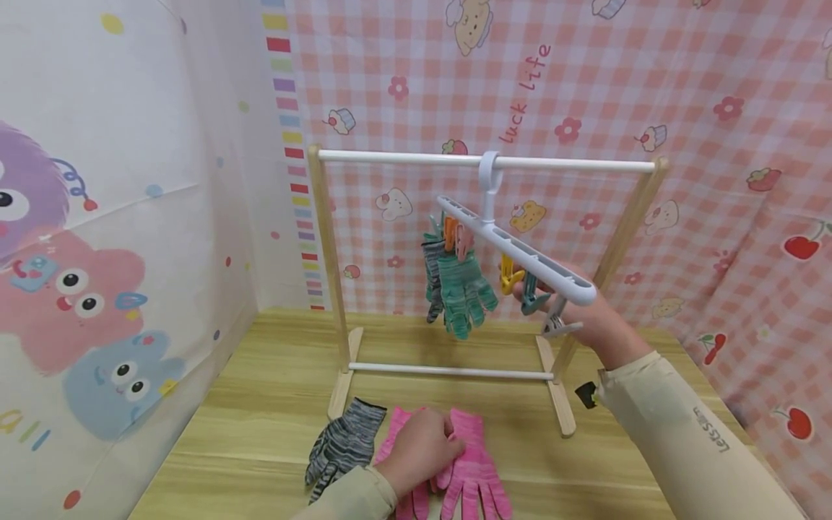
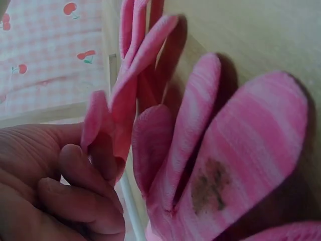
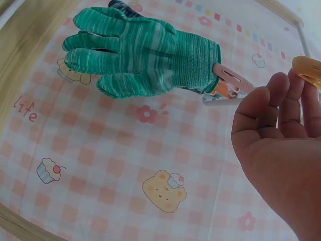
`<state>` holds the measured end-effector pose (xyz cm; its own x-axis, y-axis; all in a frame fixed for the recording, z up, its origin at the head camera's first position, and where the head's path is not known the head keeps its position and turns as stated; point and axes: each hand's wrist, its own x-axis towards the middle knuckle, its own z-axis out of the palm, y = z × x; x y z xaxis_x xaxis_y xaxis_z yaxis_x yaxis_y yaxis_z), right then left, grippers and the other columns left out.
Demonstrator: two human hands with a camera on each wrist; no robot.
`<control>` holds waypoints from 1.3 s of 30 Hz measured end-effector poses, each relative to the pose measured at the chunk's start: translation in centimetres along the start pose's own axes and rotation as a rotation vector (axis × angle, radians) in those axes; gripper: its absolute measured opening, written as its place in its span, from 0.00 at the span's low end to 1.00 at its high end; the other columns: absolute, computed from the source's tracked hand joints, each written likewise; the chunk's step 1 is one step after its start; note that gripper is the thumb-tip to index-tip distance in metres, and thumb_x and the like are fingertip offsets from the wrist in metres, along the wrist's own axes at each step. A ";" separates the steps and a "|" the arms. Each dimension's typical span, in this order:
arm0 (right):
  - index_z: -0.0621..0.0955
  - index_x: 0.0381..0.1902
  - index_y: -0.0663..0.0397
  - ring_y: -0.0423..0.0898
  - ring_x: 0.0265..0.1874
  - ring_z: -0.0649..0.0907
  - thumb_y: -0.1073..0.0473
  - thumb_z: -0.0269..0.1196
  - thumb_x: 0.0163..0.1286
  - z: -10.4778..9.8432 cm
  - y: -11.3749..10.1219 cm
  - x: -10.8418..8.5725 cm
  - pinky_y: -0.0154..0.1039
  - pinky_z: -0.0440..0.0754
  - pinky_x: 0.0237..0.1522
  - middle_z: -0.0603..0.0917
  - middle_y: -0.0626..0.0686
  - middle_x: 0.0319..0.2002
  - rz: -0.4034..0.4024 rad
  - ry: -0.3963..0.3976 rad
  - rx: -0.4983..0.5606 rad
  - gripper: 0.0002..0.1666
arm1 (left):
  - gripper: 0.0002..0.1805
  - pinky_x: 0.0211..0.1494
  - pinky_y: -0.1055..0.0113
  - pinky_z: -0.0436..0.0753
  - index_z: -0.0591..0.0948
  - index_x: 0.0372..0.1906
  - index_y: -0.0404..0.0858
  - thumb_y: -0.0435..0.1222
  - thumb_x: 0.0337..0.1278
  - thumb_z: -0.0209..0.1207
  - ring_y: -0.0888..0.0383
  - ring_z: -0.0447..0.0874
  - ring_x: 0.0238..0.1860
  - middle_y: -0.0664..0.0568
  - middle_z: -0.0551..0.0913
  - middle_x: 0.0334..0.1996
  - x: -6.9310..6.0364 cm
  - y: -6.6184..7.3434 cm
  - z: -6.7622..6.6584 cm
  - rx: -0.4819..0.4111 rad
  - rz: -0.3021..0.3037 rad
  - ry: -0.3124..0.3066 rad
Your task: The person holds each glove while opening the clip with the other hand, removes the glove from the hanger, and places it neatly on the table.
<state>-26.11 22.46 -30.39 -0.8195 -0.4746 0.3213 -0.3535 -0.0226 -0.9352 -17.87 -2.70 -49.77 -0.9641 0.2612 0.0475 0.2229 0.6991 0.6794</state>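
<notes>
My left hand (image 1: 422, 444) pinches one of the pink gloves (image 1: 477, 462) on the wooden table; a dark smudge marks the pink glove (image 2: 210, 186) nearest the left wrist camera. A grey-black striped glove (image 1: 344, 440) lies beside them. At the hanging clip rack (image 1: 520, 249), my right hand (image 1: 585, 318) holds a yellow clothes clip (image 1: 510, 276); its thumb is hidden in the right wrist view. A teal clip (image 1: 533, 292) and a grey clip (image 1: 557, 321) hang next to it. Green gloves (image 1: 463, 289) and another grey-black glove (image 1: 432, 274) hang from the rack's far end.
The rack hooks onto the white rod (image 1: 403, 157) of a wooden stand (image 1: 331, 267). A lower white bar (image 1: 448, 371) joins its feet behind the loose gloves. A checked pink cloth (image 1: 403, 65) backs the table (image 1: 240, 404), and a white patterned sheet (image 1: 162, 267) lines the left.
</notes>
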 end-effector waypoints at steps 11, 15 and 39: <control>0.85 0.53 0.45 0.36 0.44 0.89 0.68 0.61 0.80 0.0 0.0 0.0 0.31 0.85 0.53 0.91 0.43 0.42 0.000 -0.024 0.064 0.14 | 0.20 0.25 0.66 0.78 0.75 0.31 0.37 0.36 0.46 0.79 0.60 0.73 0.17 0.55 0.75 0.16 -0.3 -0.1 0.0 0.059 -0.029 -0.008; 0.85 0.54 0.45 0.37 0.44 0.90 0.68 0.61 0.80 0.0 0.0 0.0 0.31 0.86 0.53 0.91 0.45 0.42 0.013 -0.022 0.100 0.14 | 0.22 0.29 0.62 0.83 0.78 0.36 0.33 0.39 0.46 0.81 0.58 0.76 0.20 0.52 0.78 0.21 -0.2 -0.4 0.3 0.145 -0.016 0.014; 0.80 0.63 0.55 0.35 0.48 0.88 0.65 0.67 0.77 -0.1 0.0 -0.1 0.30 0.85 0.53 0.89 0.39 0.43 0.084 0.069 -0.218 0.19 | 0.21 0.28 0.62 0.82 0.81 0.30 0.35 0.46 0.54 0.79 0.60 0.77 0.18 0.52 0.79 0.18 -0.3 -1.1 0.5 0.191 -0.013 -0.016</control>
<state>-26.07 22.62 -30.41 -0.8764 -0.4053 0.2601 -0.3656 0.2086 -0.9071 -17.75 -3.19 -50.88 -0.9651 0.2606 0.0272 0.2352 0.8157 0.5285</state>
